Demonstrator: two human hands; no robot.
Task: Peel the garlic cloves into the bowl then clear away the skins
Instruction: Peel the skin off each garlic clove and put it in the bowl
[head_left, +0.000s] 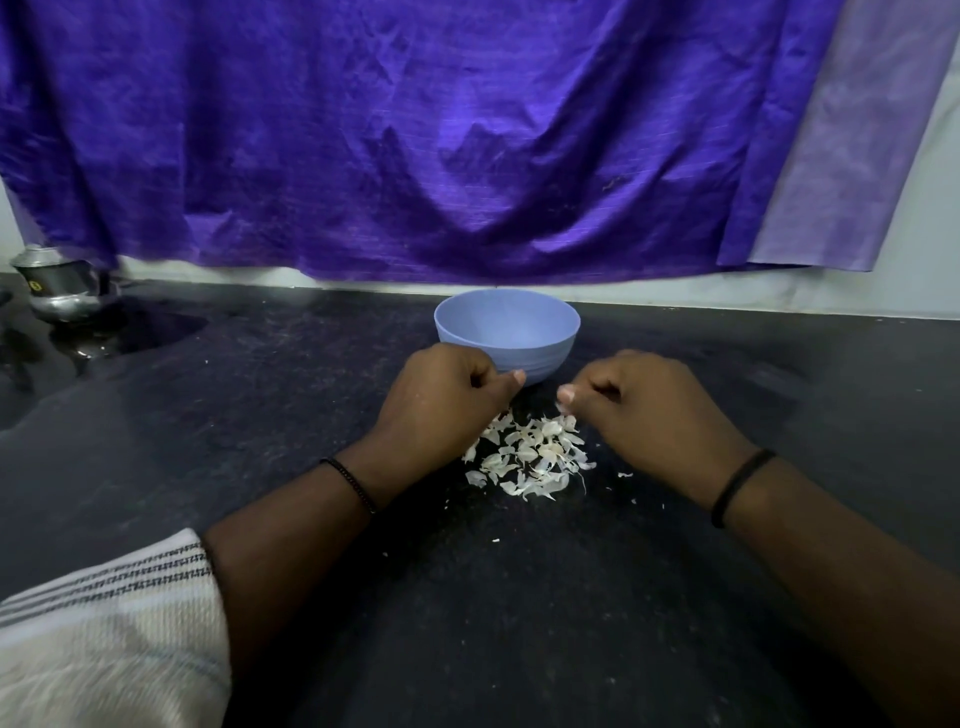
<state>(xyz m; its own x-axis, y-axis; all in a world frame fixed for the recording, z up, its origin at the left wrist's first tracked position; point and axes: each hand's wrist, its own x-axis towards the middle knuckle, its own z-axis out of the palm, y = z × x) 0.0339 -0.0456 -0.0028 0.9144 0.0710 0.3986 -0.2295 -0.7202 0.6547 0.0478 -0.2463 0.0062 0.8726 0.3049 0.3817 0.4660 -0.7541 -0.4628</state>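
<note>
Peeling looks nearly done: skins (530, 460) lie heaped just before the bowl (506, 332), uncleared. My left hand (441, 400) curls closed, contents hidden; my right hand (639, 410) pinches a skin scrap.

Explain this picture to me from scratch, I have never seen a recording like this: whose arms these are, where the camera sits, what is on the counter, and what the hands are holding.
There is no machine here. The one picture comes from a wide-angle camera worn on a person's head, looking forward and down, so the two arms reaching in from the bottom are that person's own.

The left hand and right hand hover over a dark counter, both with curled fingers. The right hand seems to pinch a small pale scrap at its fingertips; whether the left hand holds anything cannot be seen.

Between the hands lies a heap of white garlic skins. Just behind it stands a blue bowl; its contents are hidden from this angle. A metal pot sits far left, and a purple cloth hangs behind.
</note>
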